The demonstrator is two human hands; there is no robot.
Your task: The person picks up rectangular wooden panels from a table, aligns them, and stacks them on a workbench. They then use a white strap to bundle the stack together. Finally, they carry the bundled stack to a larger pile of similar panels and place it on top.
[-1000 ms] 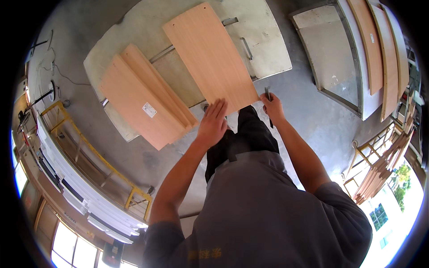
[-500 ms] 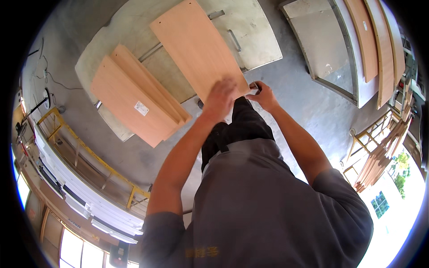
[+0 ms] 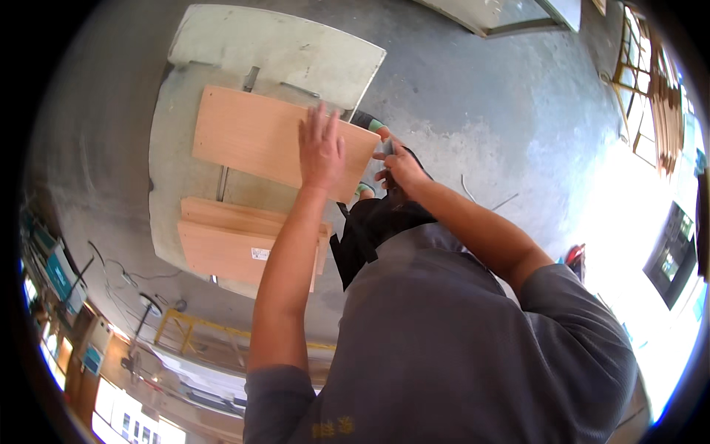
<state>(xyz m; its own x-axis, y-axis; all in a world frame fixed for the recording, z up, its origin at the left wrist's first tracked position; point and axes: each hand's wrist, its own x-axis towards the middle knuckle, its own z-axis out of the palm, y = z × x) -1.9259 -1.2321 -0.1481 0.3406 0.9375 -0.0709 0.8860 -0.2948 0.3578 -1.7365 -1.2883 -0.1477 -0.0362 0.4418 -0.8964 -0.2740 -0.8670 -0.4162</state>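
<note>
A wood-coloured board (image 3: 251,126) lies across a pale worktable (image 3: 174,133) in front of me, with small dark holes near its far left end. My left hand (image 3: 322,150) is over the board's near right part, fingers stretched out and somewhat blurred; it grips nothing. Just off the board's right end, my right hand (image 3: 404,169) has its fingers closed round a small grey flat piece (image 3: 388,146), whose kind I cannot make out. More wood-coloured boards (image 3: 222,248) are stacked on the table to the left, the top one bearing a white label (image 3: 260,254).
Metal handles (image 3: 299,89) are set in the tabletop beyond the board. A yellow metal frame (image 3: 185,325) stands at the lower left, near loose cables (image 3: 122,274). Thin rods (image 3: 484,196) lie on the concrete floor to the right. Long wooden strips (image 3: 665,96) lean at the far right.
My view has swung to the right, so the table and boards appear turned. My left hand has shifted along the board with its fingers stretched out; my right hand stays by the board's end.
</note>
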